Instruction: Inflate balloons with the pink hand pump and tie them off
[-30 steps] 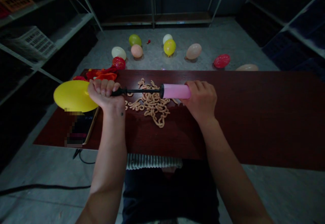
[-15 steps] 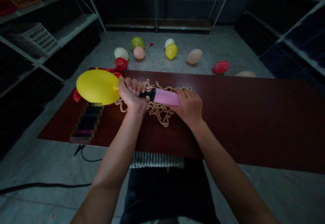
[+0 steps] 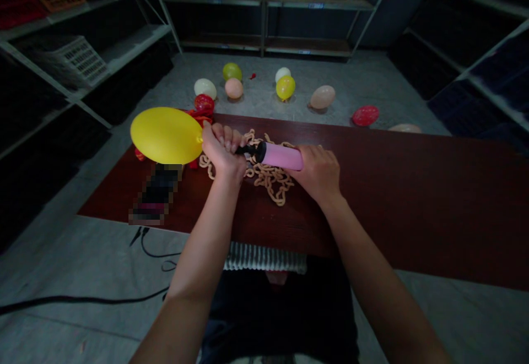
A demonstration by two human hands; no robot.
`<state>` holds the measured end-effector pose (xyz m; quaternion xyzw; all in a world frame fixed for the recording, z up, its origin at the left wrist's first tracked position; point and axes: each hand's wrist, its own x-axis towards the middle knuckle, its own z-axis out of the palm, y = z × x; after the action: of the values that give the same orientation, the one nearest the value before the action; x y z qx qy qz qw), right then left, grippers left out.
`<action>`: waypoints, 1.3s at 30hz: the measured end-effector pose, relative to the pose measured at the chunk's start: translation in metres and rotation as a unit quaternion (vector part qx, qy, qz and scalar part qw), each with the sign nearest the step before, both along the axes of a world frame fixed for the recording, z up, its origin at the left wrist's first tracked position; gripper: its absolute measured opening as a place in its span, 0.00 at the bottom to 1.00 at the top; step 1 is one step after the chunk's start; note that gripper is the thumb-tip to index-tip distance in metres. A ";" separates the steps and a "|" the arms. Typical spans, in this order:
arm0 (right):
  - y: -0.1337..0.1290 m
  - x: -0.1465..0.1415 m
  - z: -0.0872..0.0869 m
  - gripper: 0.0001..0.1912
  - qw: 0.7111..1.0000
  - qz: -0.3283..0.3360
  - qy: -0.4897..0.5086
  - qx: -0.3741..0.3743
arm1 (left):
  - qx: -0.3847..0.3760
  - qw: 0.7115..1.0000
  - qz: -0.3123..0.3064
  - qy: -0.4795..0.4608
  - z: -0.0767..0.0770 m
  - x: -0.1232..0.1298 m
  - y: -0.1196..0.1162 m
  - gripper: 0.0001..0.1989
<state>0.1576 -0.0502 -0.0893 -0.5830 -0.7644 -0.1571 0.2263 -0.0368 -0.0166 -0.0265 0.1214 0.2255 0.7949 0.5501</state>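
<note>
A balloon hand pump [image 3: 282,156] with a pink barrel and a black end lies level between my hands, above the table. My left hand [image 3: 223,146] is closed around its black end and the neck of a yellow balloon [image 3: 165,134]. The balloon is inflated and sticks out to the left; its mouth and the pump's tip are hidden in my fingers. At the other end, my right hand [image 3: 320,171] wraps around the pink barrel. Beneath the pump, a tangle of beige twisted balloons or cord [image 3: 275,182] rests on the table; which one I cannot tell.
Red deflated pieces [image 3: 202,115] and a blurred-out dark flat object [image 3: 157,193] lie on the dark red table [image 3: 413,204], at its left. Several balloons, among them a red one [image 3: 366,115], sit on the floor beyond. Shelves [image 3: 306,50] line three sides; a cable [image 3: 82,299] runs lower left.
The whole view has shifted, so everything appears a little further right. Both hands keep their hold on the pump and balloon, with the balloon about the same size.
</note>
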 end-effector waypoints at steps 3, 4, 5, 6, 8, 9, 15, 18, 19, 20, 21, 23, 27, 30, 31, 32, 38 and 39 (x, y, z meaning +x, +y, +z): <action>0.000 0.007 0.000 0.18 1.000 -0.019 -0.016 -0.001 | -0.004 1.000 0.012 -0.003 0.003 -0.006 0.000 0.29; 0.000 0.010 0.000 0.18 0.999 -0.025 -0.021 0.000 | -0.007 1.000 0.016 -0.002 0.004 -0.008 0.000 0.28; 0.000 0.012 0.001 0.17 0.999 -0.032 -0.025 0.001 | -0.010 1.000 0.021 -0.001 0.004 -0.010 0.000 0.28; 0.000 0.015 0.001 0.17 0.999 -0.039 -0.027 0.002 | -0.010 1.000 0.024 0.000 0.005 -0.012 0.000 0.28; 0.001 0.021 0.003 0.16 0.998 -0.053 -0.029 0.001 | -0.005 0.999 0.031 0.007 0.006 -0.016 -0.001 0.27; 0.001 0.024 0.004 0.15 0.998 -0.058 -0.028 -0.002 | -0.001 0.999 0.035 0.013 0.006 -0.017 -0.001 0.27; 0.000 0.045 0.008 0.17 0.997 -0.071 -0.012 -0.027 | 0.026 0.998 0.039 0.049 0.010 -0.034 -0.003 0.26; 0.000 0.051 0.010 0.16 0.997 -0.071 -0.005 -0.033 | 0.044 0.997 0.044 0.053 0.011 -0.047 -0.003 0.25; 0.000 0.051 0.010 0.15 0.997 -0.069 -0.002 -0.033 | 0.048 0.996 0.044 0.055 0.011 -0.050 -0.004 0.25; -0.001 0.050 0.011 0.15 0.997 -0.066 0.002 -0.035 | 0.049 0.996 0.043 0.058 0.010 -0.053 -0.004 0.25; -0.001 0.048 0.011 0.15 0.997 -0.064 0.006 -0.036 | 0.047 0.996 0.042 0.063 0.010 -0.055 -0.004 0.24; -0.001 0.045 0.011 0.14 0.997 -0.068 0.016 -0.036 | 0.039 0.995 0.047 0.081 0.008 -0.055 -0.003 0.24; 0.001 0.040 0.009 0.15 0.996 -0.083 0.025 -0.029 | 0.016 0.991 0.067 0.114 0.005 -0.050 0.000 0.21; 0.001 0.038 0.008 0.15 0.995 -0.089 0.025 -0.026 | 0.009 0.990 0.071 0.122 0.003 -0.047 0.002 0.21; 0.001 0.038 0.007 0.15 0.995 -0.089 0.025 -0.025 | 0.006 0.990 0.073 0.120 0.003 -0.045 0.002 0.21; 0.000 0.037 0.007 0.15 0.996 -0.087 0.025 -0.024 | 0.003 0.990 0.076 0.115 0.002 -0.044 0.003 0.21; -0.001 0.026 0.004 0.15 0.997 -0.069 0.037 -0.006 | 0.017 0.997 0.065 0.049 -0.001 -0.022 0.002 0.22; -0.001 0.024 0.003 0.15 0.997 -0.065 0.040 -0.005 | 0.021 0.997 0.059 0.048 -0.001 -0.017 0.001 0.22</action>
<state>0.1812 -0.0511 -0.0858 -0.6385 -0.7158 -0.1446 0.2430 -0.0540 -0.0157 -0.0278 0.1575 0.2423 0.8235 0.4881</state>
